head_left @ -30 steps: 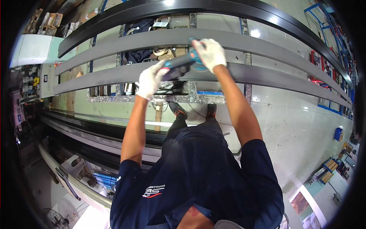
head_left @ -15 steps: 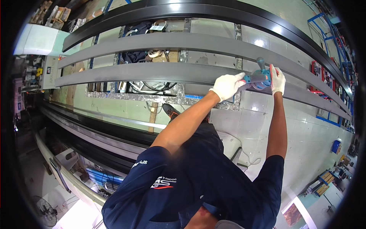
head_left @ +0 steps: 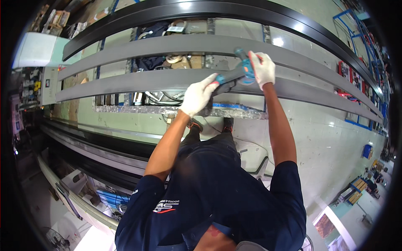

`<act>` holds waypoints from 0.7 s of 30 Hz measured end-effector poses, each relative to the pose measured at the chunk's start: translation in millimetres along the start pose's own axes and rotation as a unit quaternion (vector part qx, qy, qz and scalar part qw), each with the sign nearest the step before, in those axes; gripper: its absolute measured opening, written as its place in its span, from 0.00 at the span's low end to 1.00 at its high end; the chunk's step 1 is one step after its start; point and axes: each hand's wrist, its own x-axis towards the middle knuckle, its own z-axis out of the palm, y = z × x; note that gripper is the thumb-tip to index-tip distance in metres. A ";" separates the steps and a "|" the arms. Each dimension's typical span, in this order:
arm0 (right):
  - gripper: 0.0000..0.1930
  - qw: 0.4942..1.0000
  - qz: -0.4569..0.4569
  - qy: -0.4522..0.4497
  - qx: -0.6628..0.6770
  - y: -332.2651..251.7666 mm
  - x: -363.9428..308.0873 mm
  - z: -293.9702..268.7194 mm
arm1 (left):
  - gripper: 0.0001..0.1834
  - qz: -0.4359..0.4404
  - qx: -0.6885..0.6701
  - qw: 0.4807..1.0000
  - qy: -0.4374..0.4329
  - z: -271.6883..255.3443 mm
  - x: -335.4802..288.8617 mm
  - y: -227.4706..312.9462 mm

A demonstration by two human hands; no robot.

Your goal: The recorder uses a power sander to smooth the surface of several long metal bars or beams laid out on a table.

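Note:
A teal and black power sander (head_left: 233,75) rests on the nearer of two long grey metal bars (head_left: 138,79), its round head toward the right and a knob handle sticking out at the far side. My left hand (head_left: 199,97), in a white glove, is closed around the rear end of its body. On the head, my right hand (head_left: 263,69), gloved too, grips from the right side, with the fingers wrapped over it. The pad under the head is mostly hidden. Just beyond lies the second grey bar (head_left: 121,48), parallel to the first.
A glossy black profile (head_left: 167,13) spans the far side. Beneath the bars a speckled frame (head_left: 247,113) holds tape rolls, cables and dark cloth. More long dark profiles (head_left: 100,142) lie at left near my body. Blue racks (head_left: 356,37) stand far right; a cord runs over the floor.
Both hands have moved left along the nearer bar, carrying the sander with them. My grip on it stays, and my body has shifted left too.

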 end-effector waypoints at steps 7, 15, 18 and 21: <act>0.27 0.985 -0.138 -0.107 0.014 -165.1 -34.5 195.7 | 0.25 -0.026 0.027 0.978 0.203 -156.1 -76.0 -124.3; 0.30 0.953 -0.158 -0.256 0.028 -325.4 -75.7 367.0 | 0.23 -0.218 0.237 0.913 0.250 -322.7 -133.0 -218.0; 0.30 0.954 -0.152 -0.256 0.047 -341.3 -84.5 387.4 | 0.23 -0.210 0.255 0.910 0.251 -348.9 -141.7 -238.1; 0.30 0.952 -0.139 -0.271 0.034 -338.1 -84.1 371.7 | 0.23 -0.190 0.244 0.916 0.256 -344.8 -142.4 -247.7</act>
